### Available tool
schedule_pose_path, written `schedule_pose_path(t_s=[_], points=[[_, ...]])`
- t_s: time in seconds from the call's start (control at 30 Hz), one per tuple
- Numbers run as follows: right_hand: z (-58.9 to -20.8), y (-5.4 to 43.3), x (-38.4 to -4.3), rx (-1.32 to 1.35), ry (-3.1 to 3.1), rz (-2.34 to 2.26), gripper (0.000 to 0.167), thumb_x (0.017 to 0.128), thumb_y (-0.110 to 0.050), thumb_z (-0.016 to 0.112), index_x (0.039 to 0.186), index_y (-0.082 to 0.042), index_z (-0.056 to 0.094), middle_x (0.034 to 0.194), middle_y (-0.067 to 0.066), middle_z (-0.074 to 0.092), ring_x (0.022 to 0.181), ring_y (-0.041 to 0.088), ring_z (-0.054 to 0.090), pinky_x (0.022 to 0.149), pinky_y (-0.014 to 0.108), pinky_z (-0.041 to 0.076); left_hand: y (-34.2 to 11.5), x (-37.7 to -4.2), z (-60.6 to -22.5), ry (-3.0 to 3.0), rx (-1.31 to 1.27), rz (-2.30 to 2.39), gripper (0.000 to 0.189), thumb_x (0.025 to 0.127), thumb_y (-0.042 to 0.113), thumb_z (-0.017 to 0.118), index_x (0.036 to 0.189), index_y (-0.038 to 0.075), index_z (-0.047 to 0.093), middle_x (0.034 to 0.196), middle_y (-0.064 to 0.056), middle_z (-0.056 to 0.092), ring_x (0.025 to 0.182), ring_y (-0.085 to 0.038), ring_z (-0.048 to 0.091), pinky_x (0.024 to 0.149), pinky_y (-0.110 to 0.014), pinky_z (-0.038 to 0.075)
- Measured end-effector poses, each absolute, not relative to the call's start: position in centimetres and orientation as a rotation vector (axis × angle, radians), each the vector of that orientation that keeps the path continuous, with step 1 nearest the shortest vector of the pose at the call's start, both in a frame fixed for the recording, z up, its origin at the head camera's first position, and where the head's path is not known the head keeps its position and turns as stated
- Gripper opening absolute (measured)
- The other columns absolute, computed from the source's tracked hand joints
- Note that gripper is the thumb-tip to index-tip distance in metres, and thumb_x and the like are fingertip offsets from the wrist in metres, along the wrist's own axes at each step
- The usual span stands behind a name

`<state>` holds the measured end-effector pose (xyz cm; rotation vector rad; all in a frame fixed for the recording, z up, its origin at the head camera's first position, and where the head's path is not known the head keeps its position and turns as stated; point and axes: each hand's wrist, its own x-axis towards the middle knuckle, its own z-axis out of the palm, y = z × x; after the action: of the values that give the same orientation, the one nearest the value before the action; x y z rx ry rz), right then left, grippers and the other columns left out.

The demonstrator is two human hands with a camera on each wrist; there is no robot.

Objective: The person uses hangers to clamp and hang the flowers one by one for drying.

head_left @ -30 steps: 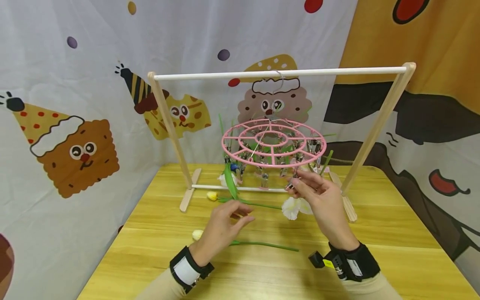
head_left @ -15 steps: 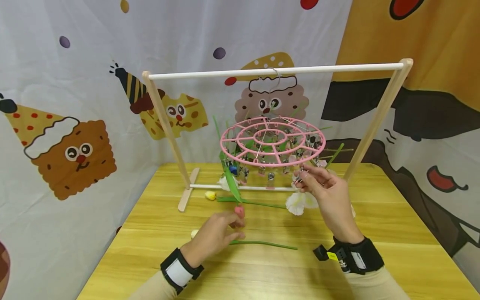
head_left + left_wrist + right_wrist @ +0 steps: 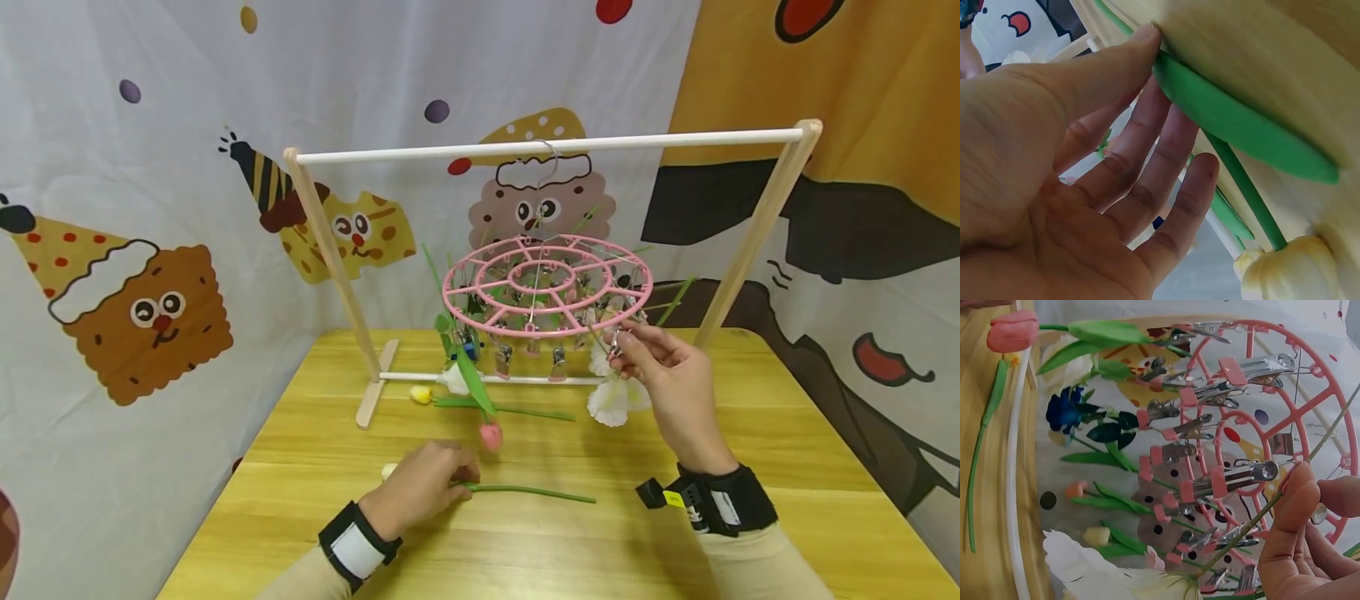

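Observation:
Low over the table's front, my left hand (image 3: 422,490) pinches a cream tulip (image 3: 1294,272) lying on the wood, thumb tip at the base of its green leaf (image 3: 1235,122). My right hand (image 3: 671,387) holds a metal clip (image 3: 1319,514) at the near right edge of a round pink clip hanger (image 3: 546,332). Past those fingers runs the stem (image 3: 1241,534) of a large white flower (image 3: 609,404), which hangs head down. A pink tulip (image 3: 491,437) dangles from the hanger's left side, near a blue rose (image 3: 1065,414). The fingers partly hide the held clip.
The hanger hooks over the white top bar (image 3: 420,152) of a wooden stand (image 3: 333,250). Several other flowers and clips hang beneath it. A yellow tulip (image 3: 422,395) lies on the table by the stand's lower bar (image 3: 525,380). A printed cloth (image 3: 225,100) hangs behind.
My left hand has gone down and left to the cream tulip. My right hand has shifted right with the clip; the hanger has turned, and the pink tulip has come into view at the front.

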<state>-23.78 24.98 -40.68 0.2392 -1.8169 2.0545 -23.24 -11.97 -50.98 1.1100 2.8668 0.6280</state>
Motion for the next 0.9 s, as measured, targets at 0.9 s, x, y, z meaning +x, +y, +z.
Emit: schedule_pose_path(t_s=[0.9], points=[[-40.4,27.0,-25.6,0.143,-1.722,2.086,0.031,0.111,-0.015,0.082,0.138,0.0,0.08,0.105,-0.003,0.09,0.077,0.007,0.08,0.069,0.017,0.065,-12.0,-22.8,-50.2,2.914,1.129,0.694,0.012,0.098,0.013,0.096,0.105,0.019,0.088,0.104,0.008,0.079,0.095,-0.003,0.075,0.084,-0.023,0.067]])
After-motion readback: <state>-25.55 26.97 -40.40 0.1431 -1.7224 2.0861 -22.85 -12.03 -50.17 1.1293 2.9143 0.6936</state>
